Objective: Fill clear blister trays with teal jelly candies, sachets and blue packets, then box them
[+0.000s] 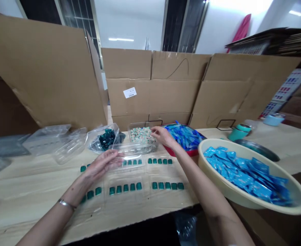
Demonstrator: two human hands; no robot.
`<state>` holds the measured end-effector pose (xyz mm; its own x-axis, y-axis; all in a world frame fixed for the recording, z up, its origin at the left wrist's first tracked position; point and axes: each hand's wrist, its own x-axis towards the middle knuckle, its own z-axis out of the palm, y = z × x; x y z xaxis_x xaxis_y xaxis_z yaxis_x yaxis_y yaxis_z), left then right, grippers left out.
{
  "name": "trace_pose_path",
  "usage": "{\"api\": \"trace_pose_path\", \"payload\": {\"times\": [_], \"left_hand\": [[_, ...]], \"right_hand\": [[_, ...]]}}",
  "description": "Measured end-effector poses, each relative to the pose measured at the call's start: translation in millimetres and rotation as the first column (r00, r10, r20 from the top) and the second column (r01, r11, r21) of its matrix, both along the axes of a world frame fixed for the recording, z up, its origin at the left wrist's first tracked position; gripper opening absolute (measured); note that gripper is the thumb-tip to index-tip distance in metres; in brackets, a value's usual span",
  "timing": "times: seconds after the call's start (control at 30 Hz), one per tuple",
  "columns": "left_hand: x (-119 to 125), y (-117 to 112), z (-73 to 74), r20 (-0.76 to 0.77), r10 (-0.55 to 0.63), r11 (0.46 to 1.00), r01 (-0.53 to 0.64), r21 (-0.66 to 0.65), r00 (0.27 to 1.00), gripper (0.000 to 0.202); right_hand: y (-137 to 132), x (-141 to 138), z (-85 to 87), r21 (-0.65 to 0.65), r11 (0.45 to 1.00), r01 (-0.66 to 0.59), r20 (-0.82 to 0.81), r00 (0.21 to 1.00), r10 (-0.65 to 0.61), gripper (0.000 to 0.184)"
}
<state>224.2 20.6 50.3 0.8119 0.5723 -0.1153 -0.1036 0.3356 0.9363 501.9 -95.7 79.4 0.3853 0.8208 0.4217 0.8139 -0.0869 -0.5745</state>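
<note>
from the head view we look down on a long wooden table with both our hands above it. our left hand, a metal bangle at its wrist, is open, its fingers loosely spread, and its fingertips lie on or just over a clear plastic tray; it has hold of nothing that we can see. that tray sits just in front of a clear tub of speckled pale pieces. our right hand is half open, its fingers curved over the tub's right side, and we cannot tell whether they have a piece. below our hands, rows of small teal blocks lie on the table under or on clear sheets. to the left are a clear bag of dark teal pieces and stacked clear trays. to the right are a red tray of blue strips and a cream basin heaped with blue sachets, with cardboard sheets standing behind.
</note>
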Motion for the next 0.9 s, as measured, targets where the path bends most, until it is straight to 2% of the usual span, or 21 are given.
{"api": "trace_pose_path", "payload": {"times": [0.03, 0.1, 0.23, 0.43, 0.57, 0.67, 0.77, 0.9], "left_hand": [[-3, 3, -0.9, 0.004, 0.003, 1.0, -0.003, -0.031, 1.0, 0.026], [-11, 9, -2.9, 0.002, -0.023, 0.997, 0.023, -0.072, 1.0, 0.031], [-22, 15, -12.5, -0.048, -0.083, 0.989, 0.077, -0.126, 0.995, 0.039], [-27, 20, -25.1, -0.047, -0.101, 0.974, 0.089, -0.209, 0.994, 0.044], [-29, 22, -22.7, -0.056, -0.085, 0.968, 0.069, -0.241, 0.995, 0.041], [-30, 23, -21.5, -0.074, -0.089, 0.964, 0.067, -0.257, 0.993, 0.043], [-29, 23, -23.5, -0.087, -0.097, 0.96, 0.07, -0.273, 0.991, 0.045], [-28, 22, -26.7, -0.108, -0.112, 0.956, 0.078, -0.284, 0.988, 0.044]], "right_hand": [[5, 16, -2.2, -0.014, 0.997, 0.082, 0.06, 0.995, -0.081, 0.022], [16, 40, -6.8, -0.09, 0.987, 0.136, 0.162, 0.979, -0.12, 0.019], [46, 58, -17.5, -0.274, 0.961, 0.041, 0.268, 0.963, 0.036, 0.022], [98, 70, -35.4, -0.504, 0.864, 0.0, 0.338, 0.92, 0.198, 0.021], [118, 83, -49.2, -0.533, 0.846, 0.003, 0.351, 0.911, 0.218, 0.02], [124, 89, -56.4, -0.511, 0.859, 0.027, 0.387, 0.899, 0.203, 0.027], [128, 90, -57.0, -0.481, 0.877, 0.02, 0.414, 0.887, 0.207, 0.028], [142, 84, -52.1, -0.45, 0.891, -0.059, 0.426, 0.863, 0.272, 0.028]]}}
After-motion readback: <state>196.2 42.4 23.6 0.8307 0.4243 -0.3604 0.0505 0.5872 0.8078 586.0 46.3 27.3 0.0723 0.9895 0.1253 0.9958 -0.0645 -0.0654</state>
